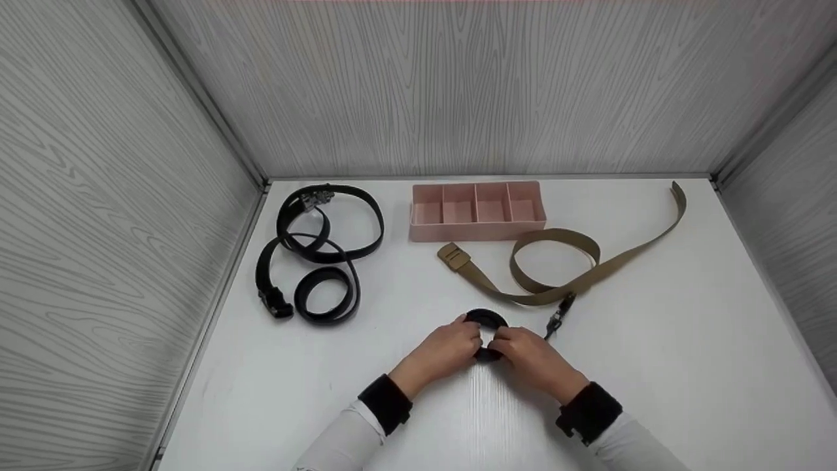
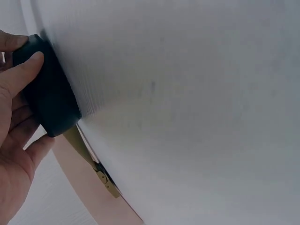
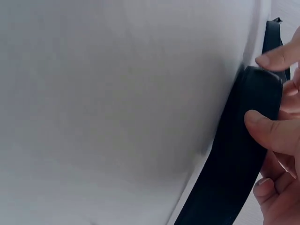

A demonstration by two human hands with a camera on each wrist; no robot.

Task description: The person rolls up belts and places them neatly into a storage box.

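Note:
A black belt point(image 1: 487, 318), wound into a small coil, stands on edge on the white table between my two hands. My left hand point(image 1: 448, 348) grips the coil's left side; in the left wrist view its thumb lies on the dark band point(image 2: 49, 89). My right hand point(image 1: 531, 356) holds the right side, and the right wrist view shows its thumb pressed on the strap point(image 3: 239, 145). The belt's buckle end point(image 1: 557, 318) sticks out beyond my right hand, close to the tan belt point(image 1: 539, 299).
A pink tray point(image 1: 477, 231) with several compartments stands at the back. The tan belt lies looped in front of it, stretching to the right. Two black belts point(image 1: 373, 245) point(image 1: 327, 319) lie loosely coiled at the left. Grey panels point(image 1: 484, 85) enclose the table point(image 1: 392, 281).

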